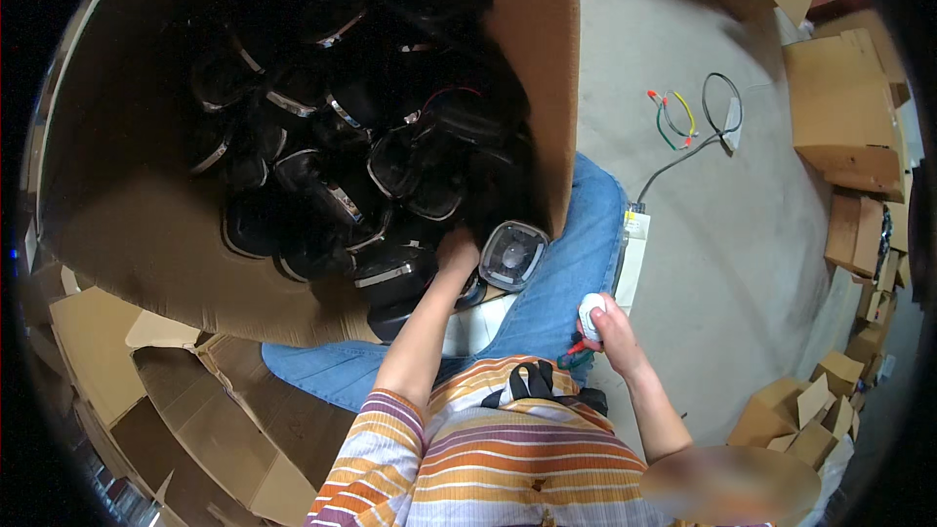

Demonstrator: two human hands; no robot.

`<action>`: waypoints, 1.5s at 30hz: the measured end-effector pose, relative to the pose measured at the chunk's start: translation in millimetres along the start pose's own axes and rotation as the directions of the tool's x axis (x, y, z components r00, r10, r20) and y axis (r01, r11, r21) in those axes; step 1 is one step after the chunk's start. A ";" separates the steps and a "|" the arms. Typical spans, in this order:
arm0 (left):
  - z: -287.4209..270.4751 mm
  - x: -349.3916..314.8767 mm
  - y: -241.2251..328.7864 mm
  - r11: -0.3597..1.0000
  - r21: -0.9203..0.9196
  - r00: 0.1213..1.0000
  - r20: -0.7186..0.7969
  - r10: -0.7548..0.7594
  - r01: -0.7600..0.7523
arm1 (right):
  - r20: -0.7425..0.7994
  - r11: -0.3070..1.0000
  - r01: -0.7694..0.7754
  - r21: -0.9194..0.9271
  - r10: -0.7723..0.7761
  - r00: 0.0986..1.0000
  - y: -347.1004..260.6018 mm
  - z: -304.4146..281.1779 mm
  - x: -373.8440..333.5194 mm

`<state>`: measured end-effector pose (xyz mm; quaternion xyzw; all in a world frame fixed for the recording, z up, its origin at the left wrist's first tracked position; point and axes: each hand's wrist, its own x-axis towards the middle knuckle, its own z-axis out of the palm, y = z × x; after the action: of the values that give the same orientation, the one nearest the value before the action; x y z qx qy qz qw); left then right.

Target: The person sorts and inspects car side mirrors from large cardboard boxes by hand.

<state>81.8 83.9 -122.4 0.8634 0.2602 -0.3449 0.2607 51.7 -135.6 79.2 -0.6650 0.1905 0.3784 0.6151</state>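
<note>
clasped in right hand (615,334): white rounded object (591,314); left hand (459,250) among black housings (390,271), closure hidden; possible fall of square clear-faced unit (514,256) at carton (547,68) edge, if wrist-bumped.

Items (395,164) lie heaped in the large box (549,59), ahead and left. On the floor (703,273) right of it lies a cable (678,159), with cartons (844,112) beyond.

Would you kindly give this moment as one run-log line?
left hand: at black items in cardboard box, grip unclear | right hand: holding white object | cable: on floor
</note>
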 end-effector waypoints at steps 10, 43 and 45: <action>-13.9 5.4 18.1 0.987 -0.016 0.984 -0.078 -0.163 0.162 | 0.109 0.997 -0.015 -0.079 0.023 0.994 9.5 -10.1 4.2; 7.9 42.5 22.1 0.995 -0.052 0.986 -0.143 -0.088 0.081 | 0.163 0.960 0.201 -0.193 -0.170 0.972 33.6 6.1 5.8; 17.2 49.5 17.4 0.999 -0.016 0.982 -0.186 0.028 -0.032 | 0.167 0.951 0.216 -0.221 -0.181 0.969 30.7 8.3 2.9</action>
<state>115.8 73.8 -164.6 0.8931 0.2737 -0.2562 0.2485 29.3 -132.2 56.8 -0.7203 0.0308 0.3819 0.5782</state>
